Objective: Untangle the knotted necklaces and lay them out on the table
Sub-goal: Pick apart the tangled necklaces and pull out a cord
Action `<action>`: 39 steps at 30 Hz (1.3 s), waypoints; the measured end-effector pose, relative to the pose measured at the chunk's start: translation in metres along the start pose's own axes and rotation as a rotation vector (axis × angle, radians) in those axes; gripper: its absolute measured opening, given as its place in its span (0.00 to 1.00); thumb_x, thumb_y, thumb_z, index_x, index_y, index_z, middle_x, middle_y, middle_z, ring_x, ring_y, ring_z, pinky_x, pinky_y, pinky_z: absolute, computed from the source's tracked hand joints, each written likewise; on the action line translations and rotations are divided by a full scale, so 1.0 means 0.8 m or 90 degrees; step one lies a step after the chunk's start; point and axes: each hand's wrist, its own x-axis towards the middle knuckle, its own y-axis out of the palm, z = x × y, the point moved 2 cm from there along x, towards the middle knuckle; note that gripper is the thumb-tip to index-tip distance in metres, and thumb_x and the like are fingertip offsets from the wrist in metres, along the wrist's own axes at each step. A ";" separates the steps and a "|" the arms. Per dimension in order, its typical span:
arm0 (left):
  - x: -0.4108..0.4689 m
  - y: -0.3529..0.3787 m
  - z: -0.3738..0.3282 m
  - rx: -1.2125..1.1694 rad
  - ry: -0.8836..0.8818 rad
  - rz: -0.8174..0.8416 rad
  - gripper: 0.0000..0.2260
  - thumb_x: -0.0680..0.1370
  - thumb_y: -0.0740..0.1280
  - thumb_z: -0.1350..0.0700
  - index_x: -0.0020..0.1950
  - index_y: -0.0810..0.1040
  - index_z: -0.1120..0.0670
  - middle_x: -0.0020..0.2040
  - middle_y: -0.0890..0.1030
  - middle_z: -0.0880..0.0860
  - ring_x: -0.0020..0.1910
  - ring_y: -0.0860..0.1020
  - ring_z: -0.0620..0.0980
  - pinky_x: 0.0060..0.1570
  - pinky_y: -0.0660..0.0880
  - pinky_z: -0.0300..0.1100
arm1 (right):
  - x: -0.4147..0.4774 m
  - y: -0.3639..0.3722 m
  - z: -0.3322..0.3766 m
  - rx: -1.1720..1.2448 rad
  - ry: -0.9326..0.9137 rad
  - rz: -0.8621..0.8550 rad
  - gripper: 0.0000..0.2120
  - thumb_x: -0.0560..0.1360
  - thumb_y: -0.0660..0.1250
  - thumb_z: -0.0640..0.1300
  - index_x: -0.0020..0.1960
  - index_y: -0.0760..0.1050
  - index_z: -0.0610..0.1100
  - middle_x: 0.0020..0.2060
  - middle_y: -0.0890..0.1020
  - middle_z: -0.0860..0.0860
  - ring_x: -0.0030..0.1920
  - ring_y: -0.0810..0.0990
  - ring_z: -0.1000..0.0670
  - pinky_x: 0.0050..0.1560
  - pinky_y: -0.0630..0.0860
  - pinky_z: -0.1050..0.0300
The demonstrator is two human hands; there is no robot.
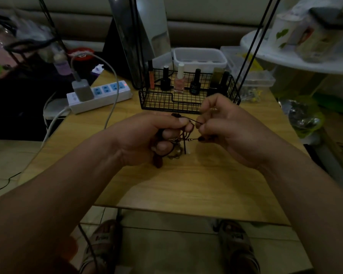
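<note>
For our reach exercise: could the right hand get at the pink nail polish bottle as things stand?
Probably not: the right hand pinches the necklace cord; once freed, the open-topped wire basket leaves the pink nail polish bottle reachable.

Counter: bare wood along the near edge and right side, so reach is open there. Far edge blocked centre-right by wire basket of bottles. Power strip on far left corner, cable trailing over left edge.

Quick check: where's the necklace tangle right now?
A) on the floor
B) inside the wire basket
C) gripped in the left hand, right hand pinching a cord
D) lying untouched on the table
C: the left hand grips the necklace tangle; the right hand pinches its dark cord.
</note>
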 end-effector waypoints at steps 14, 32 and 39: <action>0.005 0.006 0.011 -0.129 -0.003 -0.074 0.07 0.82 0.66 0.54 0.53 0.83 0.54 0.30 0.67 0.46 0.26 0.62 0.42 0.28 0.54 0.35 | -0.001 0.032 -0.008 -0.292 -0.072 -0.101 0.07 0.78 0.72 0.51 0.48 0.83 0.48 0.48 0.81 0.50 0.48 0.81 0.50 0.50 0.79 0.46; -0.002 -0.007 0.007 0.174 0.035 -0.177 0.11 0.84 0.67 0.52 0.56 0.80 0.60 0.33 0.72 0.50 0.27 0.65 0.45 0.27 0.60 0.38 | -0.009 -0.014 0.004 0.283 0.077 -0.179 0.17 0.82 0.63 0.45 0.35 0.67 0.47 0.31 0.70 0.49 0.35 0.74 0.49 0.43 0.76 0.51; -0.008 -0.008 0.005 0.277 0.060 -0.157 0.09 0.83 0.68 0.49 0.51 0.84 0.51 0.31 0.74 0.50 0.30 0.65 0.50 0.28 0.62 0.42 | -0.017 -0.028 0.015 0.301 -0.020 -0.200 0.21 0.82 0.62 0.43 0.30 0.65 0.47 0.30 0.74 0.50 0.38 0.79 0.50 0.44 0.76 0.53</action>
